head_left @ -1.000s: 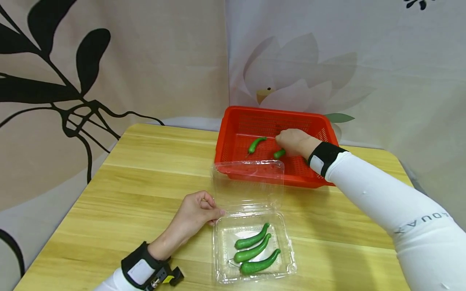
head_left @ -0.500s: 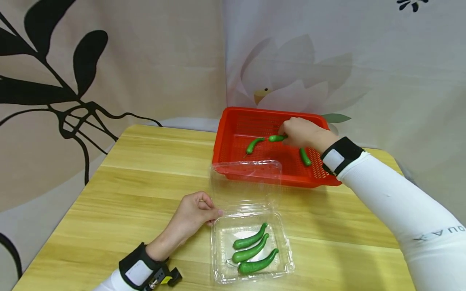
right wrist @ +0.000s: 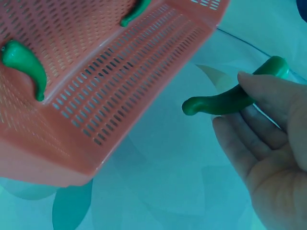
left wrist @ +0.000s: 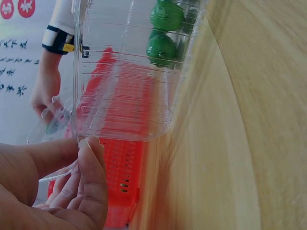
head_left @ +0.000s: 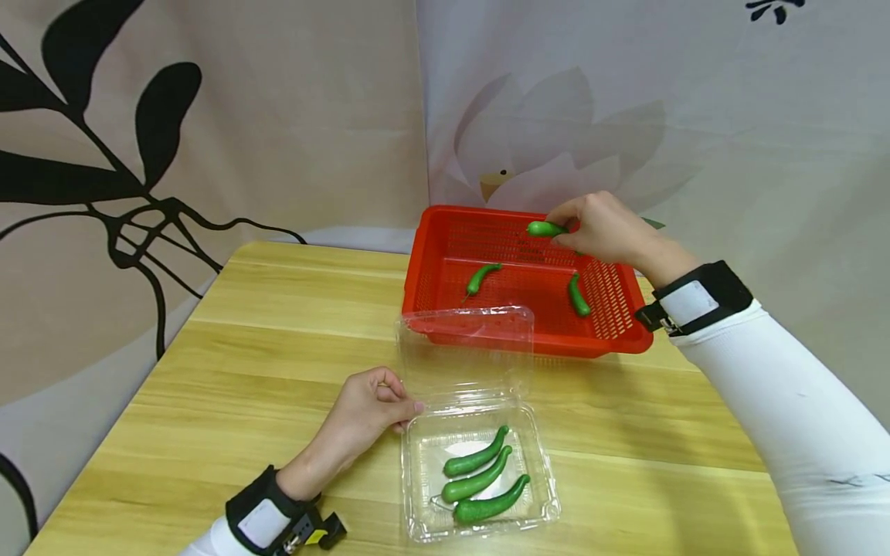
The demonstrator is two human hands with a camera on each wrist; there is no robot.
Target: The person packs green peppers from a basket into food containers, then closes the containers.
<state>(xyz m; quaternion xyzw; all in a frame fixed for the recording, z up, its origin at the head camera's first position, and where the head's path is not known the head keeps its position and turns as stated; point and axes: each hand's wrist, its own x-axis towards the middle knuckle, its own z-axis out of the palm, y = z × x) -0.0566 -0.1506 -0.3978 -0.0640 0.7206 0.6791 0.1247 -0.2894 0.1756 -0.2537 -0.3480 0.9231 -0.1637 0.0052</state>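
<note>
Right hand (head_left: pixel 605 228) pinches a smooth, curved green chili pepper (head_left: pixel 543 229) near a slotted red basket (head_left: pixel 531 287); left hand (head_left: pixel 371 400) pinches a ribbed clear-plastic clamshell (head_left: pixel 433 442).

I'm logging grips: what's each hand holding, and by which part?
The right hand pinches a green pepper near its middle; the left hand, a clear container by its rim near a corner.

No text legible. Left wrist view, ten o'clock: blurred characters (left wrist: pixel 13 44) on pale backdrop (left wrist: pixel 14 115), others on red discs (left wrist: pixel 26 7). Head view, four o'clock: sleeve (head_left: pixel 779 417) lettering (head_left: pixel 858 481), creased.
</note>
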